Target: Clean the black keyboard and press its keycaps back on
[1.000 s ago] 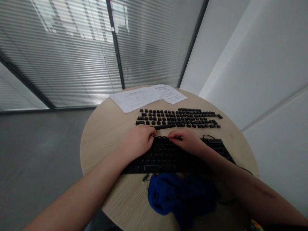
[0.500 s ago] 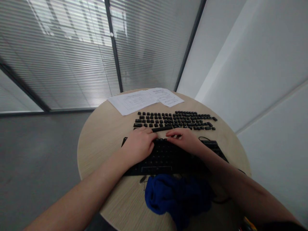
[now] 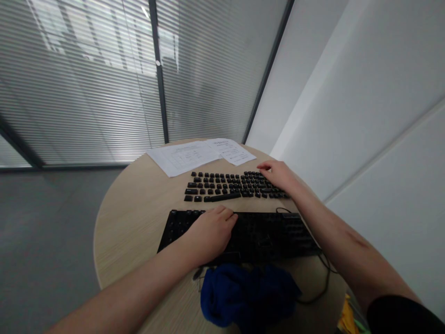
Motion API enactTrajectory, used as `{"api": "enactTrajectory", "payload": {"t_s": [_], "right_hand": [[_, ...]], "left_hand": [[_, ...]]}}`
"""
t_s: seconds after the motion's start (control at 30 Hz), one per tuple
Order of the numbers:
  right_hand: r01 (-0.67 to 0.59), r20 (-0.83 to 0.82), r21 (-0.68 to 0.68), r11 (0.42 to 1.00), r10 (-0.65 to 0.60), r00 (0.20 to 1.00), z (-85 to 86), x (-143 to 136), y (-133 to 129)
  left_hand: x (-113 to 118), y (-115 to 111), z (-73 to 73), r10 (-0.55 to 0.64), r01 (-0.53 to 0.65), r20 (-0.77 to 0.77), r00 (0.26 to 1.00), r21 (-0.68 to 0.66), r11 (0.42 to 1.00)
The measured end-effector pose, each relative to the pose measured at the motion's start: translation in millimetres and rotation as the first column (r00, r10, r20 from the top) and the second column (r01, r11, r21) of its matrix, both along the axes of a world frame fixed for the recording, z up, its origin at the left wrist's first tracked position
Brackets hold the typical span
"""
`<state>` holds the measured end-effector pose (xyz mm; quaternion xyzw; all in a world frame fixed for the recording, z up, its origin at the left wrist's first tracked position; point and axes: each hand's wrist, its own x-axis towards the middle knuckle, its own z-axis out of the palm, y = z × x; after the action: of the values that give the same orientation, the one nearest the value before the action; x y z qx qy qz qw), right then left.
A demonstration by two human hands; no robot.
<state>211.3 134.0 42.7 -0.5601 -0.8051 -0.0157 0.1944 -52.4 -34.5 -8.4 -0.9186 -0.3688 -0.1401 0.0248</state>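
A black keyboard lies on the round table, with keycaps seated at the left of its top row and much of the rest dark and hard to read. My left hand rests over its upper edge, fingers curled down; whatever is under the fingertips is hidden. Beyond the keyboard, loose black keycaps are laid out in rows, a long spacebar in the front row. At the far right end of these rows is my right hand, its thumb and fingers drawn together; anything between them is too small to see.
Printed sheets lie at the back of the wooden table. A bunched blue cloth sits in front of the keyboard, beside a small metal tool. The cable curls at the right. Something yellow shows below the table edge.
My right hand has left the keyboard's top edge and moved away and right to the back keycap row. My left hand stays on the keyboard. The view has shifted slightly.
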Motion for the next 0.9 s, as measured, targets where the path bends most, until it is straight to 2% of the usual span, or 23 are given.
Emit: {"api": "enactTrajectory", "payload": {"t_s": [0.13,0.3,0.53,0.8,0.9], "right_hand": [[-0.016,0.108,-0.087,0.996,0.025,0.994,-16.1,-9.1,50.4],[-0.023,0.161,-0.152,0.988,0.048,0.986,-26.6,-21.1,82.3],[-0.039,0.192,-0.243,0.969,0.087,0.977,-33.9,-25.4,100.6],[-0.048,0.211,-0.256,0.965,0.104,0.972,-40.1,-33.0,104.7],[-0.059,0.207,-0.231,0.971,0.109,0.972,-37.4,-38.6,103.0]], "left_hand": [[1.6,0.7,-2.7,0.008,-0.008,-0.006,1.000,0.023,1.000],[6.9,1.8,-6.0,0.040,-0.041,0.009,0.999,0.034,0.999],[8.2,-0.7,-5.9,0.070,-0.070,0.021,0.997,0.011,0.997],[10.5,1.7,-10.2,0.078,-0.078,0.002,0.997,0.021,0.997],[11.8,2.5,-11.3,0.091,-0.091,0.004,0.996,0.002,0.996]]}}
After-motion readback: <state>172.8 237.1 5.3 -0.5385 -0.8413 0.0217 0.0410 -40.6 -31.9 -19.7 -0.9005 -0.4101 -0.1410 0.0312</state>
